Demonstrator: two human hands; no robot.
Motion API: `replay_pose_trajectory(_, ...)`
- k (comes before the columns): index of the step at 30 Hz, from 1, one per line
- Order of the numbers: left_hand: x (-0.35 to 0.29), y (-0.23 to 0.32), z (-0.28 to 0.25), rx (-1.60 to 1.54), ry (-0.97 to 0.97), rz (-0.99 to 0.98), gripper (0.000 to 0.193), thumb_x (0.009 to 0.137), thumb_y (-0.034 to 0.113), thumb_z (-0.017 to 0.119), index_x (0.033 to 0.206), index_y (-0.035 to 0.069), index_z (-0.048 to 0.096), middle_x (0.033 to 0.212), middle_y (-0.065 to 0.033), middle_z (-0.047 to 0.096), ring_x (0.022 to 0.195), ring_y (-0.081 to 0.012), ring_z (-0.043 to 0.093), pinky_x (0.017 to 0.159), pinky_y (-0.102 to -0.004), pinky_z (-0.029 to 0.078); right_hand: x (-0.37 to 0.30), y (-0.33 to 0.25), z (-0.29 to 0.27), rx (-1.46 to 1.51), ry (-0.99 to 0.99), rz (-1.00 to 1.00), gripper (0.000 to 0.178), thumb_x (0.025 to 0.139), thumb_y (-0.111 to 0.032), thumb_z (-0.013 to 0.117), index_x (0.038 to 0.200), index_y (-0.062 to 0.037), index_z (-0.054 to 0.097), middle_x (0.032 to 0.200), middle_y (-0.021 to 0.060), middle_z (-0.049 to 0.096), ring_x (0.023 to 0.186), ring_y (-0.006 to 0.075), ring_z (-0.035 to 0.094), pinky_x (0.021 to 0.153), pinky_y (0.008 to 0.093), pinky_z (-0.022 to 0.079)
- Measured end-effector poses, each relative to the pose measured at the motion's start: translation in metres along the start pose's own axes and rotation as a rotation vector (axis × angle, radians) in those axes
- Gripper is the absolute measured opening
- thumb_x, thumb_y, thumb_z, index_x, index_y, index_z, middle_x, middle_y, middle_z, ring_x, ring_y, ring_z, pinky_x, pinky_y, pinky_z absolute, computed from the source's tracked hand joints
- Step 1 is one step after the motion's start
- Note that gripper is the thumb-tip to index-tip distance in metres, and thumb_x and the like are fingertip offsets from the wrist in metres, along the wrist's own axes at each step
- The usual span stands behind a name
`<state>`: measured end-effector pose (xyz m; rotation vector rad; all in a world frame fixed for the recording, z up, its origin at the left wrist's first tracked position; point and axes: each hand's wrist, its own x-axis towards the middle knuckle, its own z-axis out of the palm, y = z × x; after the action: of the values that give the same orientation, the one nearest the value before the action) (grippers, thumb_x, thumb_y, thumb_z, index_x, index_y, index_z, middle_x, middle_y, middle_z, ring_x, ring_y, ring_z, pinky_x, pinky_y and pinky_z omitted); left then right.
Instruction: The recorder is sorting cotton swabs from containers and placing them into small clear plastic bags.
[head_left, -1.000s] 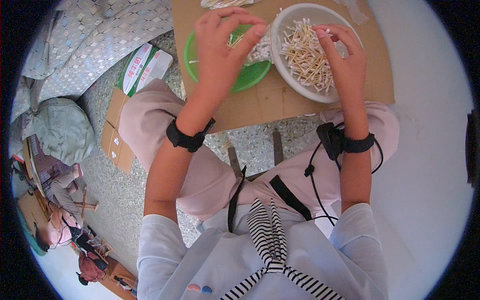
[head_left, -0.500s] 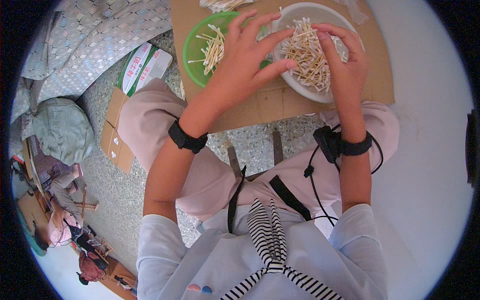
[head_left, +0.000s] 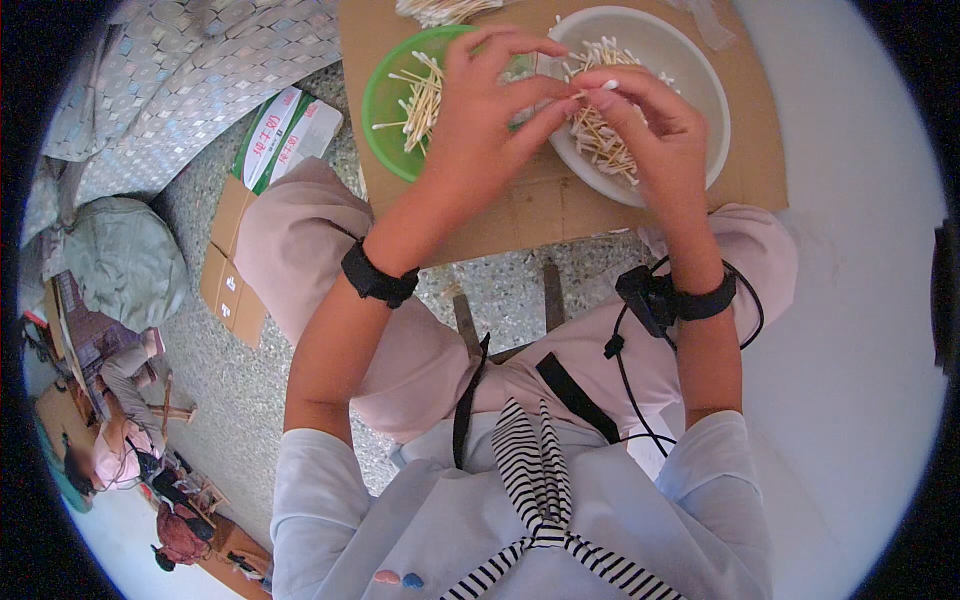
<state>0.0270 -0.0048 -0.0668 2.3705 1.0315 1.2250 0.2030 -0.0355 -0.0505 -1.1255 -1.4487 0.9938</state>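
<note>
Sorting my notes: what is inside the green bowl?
The green bowl holds a small bunch of thin cotton swabs. The left hand covers its right part, so anything there is hidden.

A flat rectangular carton lay on the speckled floor at the person's left, beside the knee. Its top was white with green bands and some red print. Under it, nearer to the person, stood a plain brown cardboard box with closed flaps. A clear plastic bag lay at the far right corner of the desk.
</note>
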Motion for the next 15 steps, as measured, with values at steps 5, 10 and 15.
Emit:
replay_pose_trajectory(5, 0.007, -0.010, -0.015, -0.058, 0.063, -0.126, 0.010, 0.080, 0.017, 0.070, 0.087, 0.010, 0.073, 0.113, -0.0048, 0.062, 0.111, -0.0237, 0.051, 0.098, -0.0364, 0.037, 0.005, -0.001, -0.003, 0.013, 0.151, 0.028, 0.014, 0.086, -0.011, 0.065, 0.096, -0.0027, 0.071, 0.092, 0.0033, 0.069, 0.087, 0.0110, 0.062, 0.079, 0.0242, 0.048)
replay_pose_trajectory(10, 0.005, -0.013, -0.017, -0.142, 0.108, -0.216, 0.009, 0.078, 0.016, 0.072, 0.084, 0.009, 0.072, 0.112, -0.0047, 0.063, 0.110, -0.0222, 0.053, 0.096, -0.0343, 0.038, 0.004, 0.003, -0.005, -0.245, -0.073, 0.023, 0.017, 0.085, -0.017, 0.066, 0.094, -0.0035, 0.071, 0.088, 0.0070, 0.069, 0.081, 0.0169, 0.064, 0.075, 0.0278, 0.048)
replay_pose_trajectory(15, 0.004, -0.012, -0.017, -0.066, 0.149, -0.116, 0.012, 0.073, 0.019, 0.075, 0.082, 0.012, 0.073, 0.107, -0.0005, 0.062, 0.109, -0.0230, 0.046, 0.094, -0.0361, 0.036, 0.002, 0.008, -0.002, -0.628, -0.146, -0.268, 0.020, 0.085, -0.022, 0.066, 0.091, -0.0039, 0.071, 0.085, 0.0108, 0.067, 0.076, 0.0238, 0.063, 0.072, 0.0326, 0.048)
